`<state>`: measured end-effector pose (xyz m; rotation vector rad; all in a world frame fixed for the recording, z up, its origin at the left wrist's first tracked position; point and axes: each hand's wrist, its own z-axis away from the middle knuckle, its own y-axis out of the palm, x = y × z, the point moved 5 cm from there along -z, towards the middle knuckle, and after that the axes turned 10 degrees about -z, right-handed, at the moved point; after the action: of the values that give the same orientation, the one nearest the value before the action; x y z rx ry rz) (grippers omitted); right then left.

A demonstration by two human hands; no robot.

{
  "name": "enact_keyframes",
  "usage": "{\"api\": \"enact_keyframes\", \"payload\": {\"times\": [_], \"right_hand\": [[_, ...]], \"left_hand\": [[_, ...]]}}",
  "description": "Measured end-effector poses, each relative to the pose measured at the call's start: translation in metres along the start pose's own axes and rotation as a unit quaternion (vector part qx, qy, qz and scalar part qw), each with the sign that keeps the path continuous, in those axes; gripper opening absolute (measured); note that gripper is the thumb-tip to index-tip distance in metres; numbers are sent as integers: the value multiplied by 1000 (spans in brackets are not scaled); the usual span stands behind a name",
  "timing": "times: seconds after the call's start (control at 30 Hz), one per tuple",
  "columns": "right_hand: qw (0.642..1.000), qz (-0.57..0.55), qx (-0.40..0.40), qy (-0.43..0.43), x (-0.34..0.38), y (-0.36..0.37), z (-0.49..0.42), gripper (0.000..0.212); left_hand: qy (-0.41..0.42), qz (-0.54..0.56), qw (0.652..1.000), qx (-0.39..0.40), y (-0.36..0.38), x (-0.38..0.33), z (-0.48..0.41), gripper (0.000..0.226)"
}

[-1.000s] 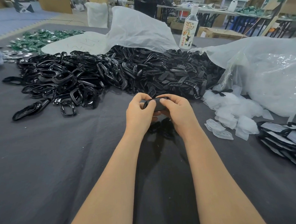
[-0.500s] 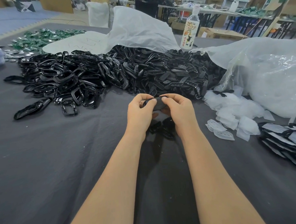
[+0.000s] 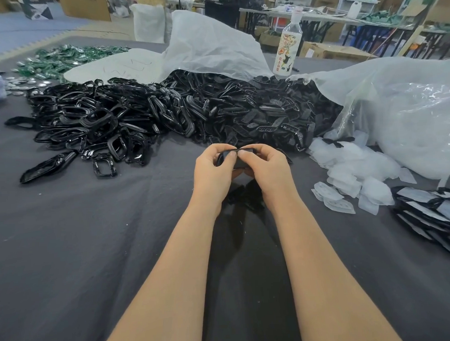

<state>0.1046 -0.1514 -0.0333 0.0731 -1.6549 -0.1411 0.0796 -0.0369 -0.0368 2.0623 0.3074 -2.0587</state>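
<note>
Above the near middle of the grey cloth-covered surface (image 3: 92,242), both hands meet around a small black plastic part (image 3: 238,164), held up clear of the cloth. The left hand (image 3: 212,175) grips its left end, and the fingers (image 3: 217,151) curl over the top edge while the thumb presses on the near face. The right hand (image 3: 269,169) grips the right end the same way, so the two thumbs almost touch at the middle of the part. Both sets of fingers are clamped on it. How the part is shaped behind the thumbs is hidden.

Just under the wrists a few dark glossy pieces (image 3: 246,195) lie on the cloth. Beyond the hands spreads a wide heap of glossy black frames (image 3: 98,119), and it runs on the right into a heap of matte black pieces (image 3: 262,116) spilling from a white sack (image 3: 212,46). A bottle (image 3: 288,49) with a printed label stands upright behind that heap.

To the right of the hands lies a scatter of translucent white pads (image 3: 354,174), just beside a large clear plastic bag (image 3: 411,113). Nearer the right edge is a fanned stack of black pieces with grey faces (image 3: 435,216). Far off at the left, green parts (image 3: 64,57) lie near the back of the surface.
</note>
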Motion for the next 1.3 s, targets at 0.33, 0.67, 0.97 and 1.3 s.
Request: {"api": "enact_keyframes", "payload": {"times": [0.33, 0.67, 0.97, 1.3], "right_hand": [[999, -11, -27, 16, 0, -1, -1, 9], [999, -18, -38, 23, 1, -2, -2, 24], [998, 57, -13, -6, 5, -6, -1, 19], [999, 41, -33, 7, 3, -11, -3, 8]], "left_hand": [[10, 4, 1000, 17, 1, -2, 0, 22], [-17, 12, 1000, 2, 2, 3, -4, 21], [-5, 0, 1000, -21, -3, 2, -3, 22], [6, -66, 998, 8, -3, 4, -2, 15]]}}
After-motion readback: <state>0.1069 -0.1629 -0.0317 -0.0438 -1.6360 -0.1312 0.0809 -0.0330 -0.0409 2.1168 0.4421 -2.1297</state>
